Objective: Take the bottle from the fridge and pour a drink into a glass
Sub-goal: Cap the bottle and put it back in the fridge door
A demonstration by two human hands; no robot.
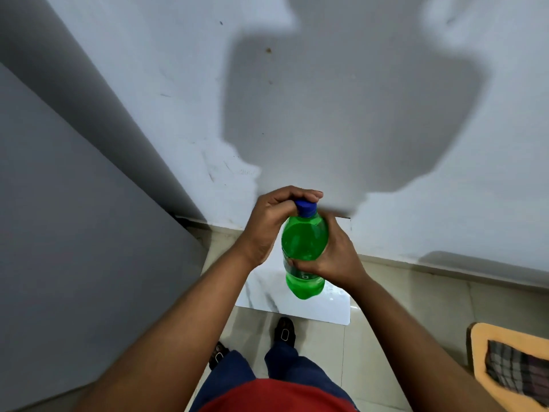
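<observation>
blue plastic, the cap (306, 208) sits under the curled fingers (300, 194) of the left hand (269, 226), which are closed over and around it from above and the left, thumb side tucked against the cap's near edge; the right hand (332, 254) has its fingers (300, 264) wrapped tight round the belly of the green bottle (304, 245), thumb up along the right shoulder, fingertips showing across the label band; the bottle is held in the air in front of the body, roughly upright with its top leaning away, its rounded base hanging free over a pale marbled tile (294, 301) on the floor; both bare forearms run down and out to the lower corners of the view; below them a red shirt (276, 396), blue trousers (285, 367) and 2 dark sandals (284, 333) on beige floor tiles; a grey panel (74, 248) fills the left side, a white wall (386, 69) with the person's shadow stands ahead, and an orange-framed seat (487, 352) with checked cloth (517, 370) shows at the lower right
</observation>
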